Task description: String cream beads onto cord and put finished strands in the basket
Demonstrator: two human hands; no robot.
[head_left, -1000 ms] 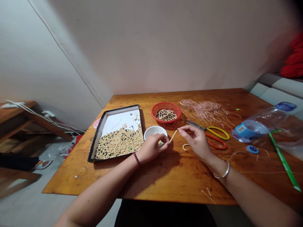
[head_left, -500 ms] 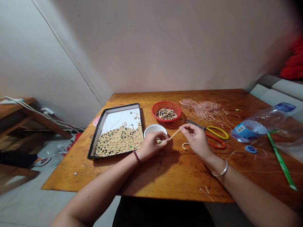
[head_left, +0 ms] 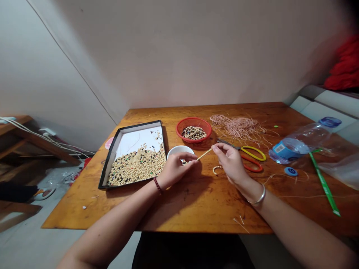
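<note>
A short string of cream beads [head_left: 205, 154] stretches slantwise between my two hands. My left hand [head_left: 179, 167] pinches its lower left end, in front of a white bowl [head_left: 179, 150] that it partly hides. The upper right end is pinched by my right hand [head_left: 228, 160], and a curled tail of beads [head_left: 215, 170] lies on the table just below. Left of my left hand is a black-rimmed tray [head_left: 102, 179] of loose cream, black and green beads [head_left: 137, 166]. Behind the bowl, a red basket [head_left: 193, 140] holds strung beads.
Pink cord [head_left: 238, 127] lies tangled at the back of the wooden table [head_left: 179, 216]. Scissors with yellow and orange handles [head_left: 254, 153] are right of my right hand. Farther right are a plastic bottle [head_left: 290, 149], a blue cap [head_left: 291, 171] and a green strip [head_left: 325, 185].
The camera view has shifted slightly, so the table items appear a little farther left. Both hands keep their pinch, and slightly more of the bead string shows between them.
</note>
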